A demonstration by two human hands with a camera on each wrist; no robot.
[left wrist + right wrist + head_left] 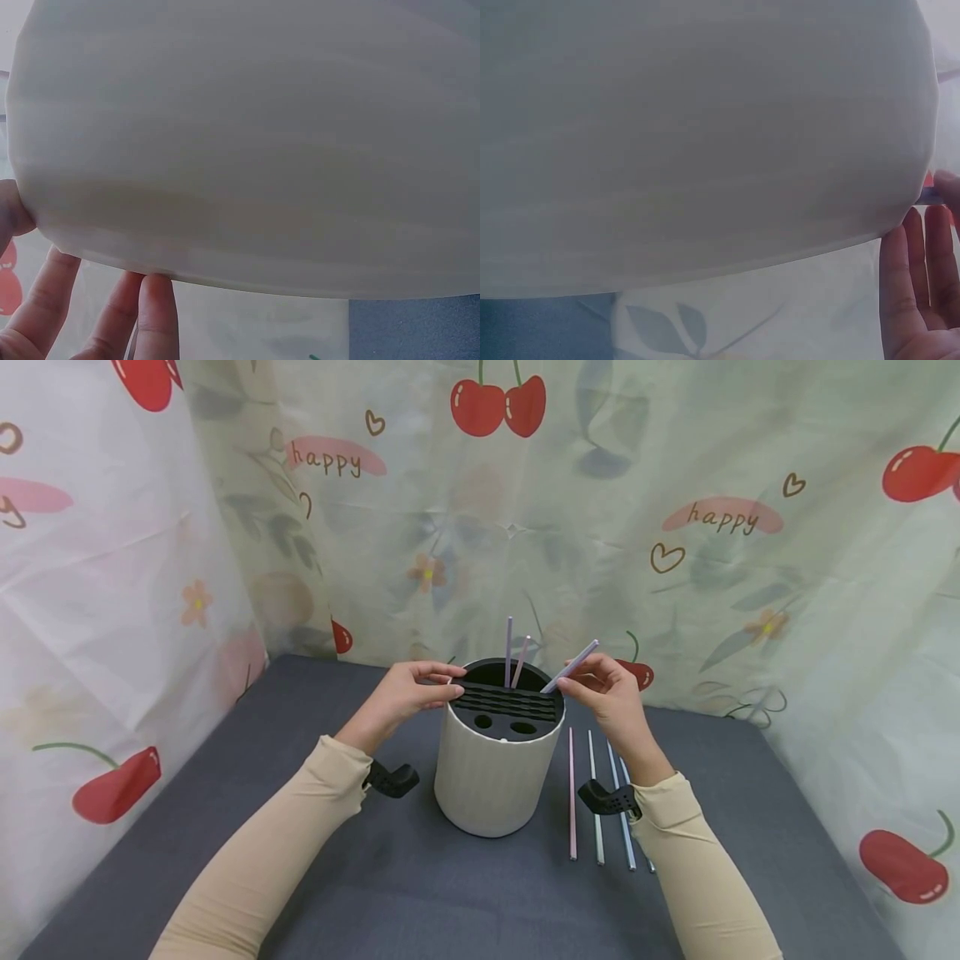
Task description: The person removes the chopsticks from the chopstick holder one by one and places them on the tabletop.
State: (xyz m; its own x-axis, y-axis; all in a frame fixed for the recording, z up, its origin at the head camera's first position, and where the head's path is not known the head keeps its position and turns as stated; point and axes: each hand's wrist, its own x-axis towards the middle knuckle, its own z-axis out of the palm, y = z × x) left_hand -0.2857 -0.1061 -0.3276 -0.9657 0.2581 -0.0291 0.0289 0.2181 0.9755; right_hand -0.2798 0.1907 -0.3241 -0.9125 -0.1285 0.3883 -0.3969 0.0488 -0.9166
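Observation:
A white round holder stands upright, its black top insert cut with slots, two round holes and a wide opening at the back. At the left rim, my left hand touches the holder with its thumb and rather straight fingers. My right hand pinches a slim lilac stick, like a chopstick, between thumb and fingers. That stick leans, its lower end at the back opening. A purple stick and a pink stick stand in this opening.
Right of the holder, several sticks lie side by side on the dark grey table: a pink one, a pale green one and blue ones, partly behind the right wrist. A cherry-patterned curtain hangs behind.

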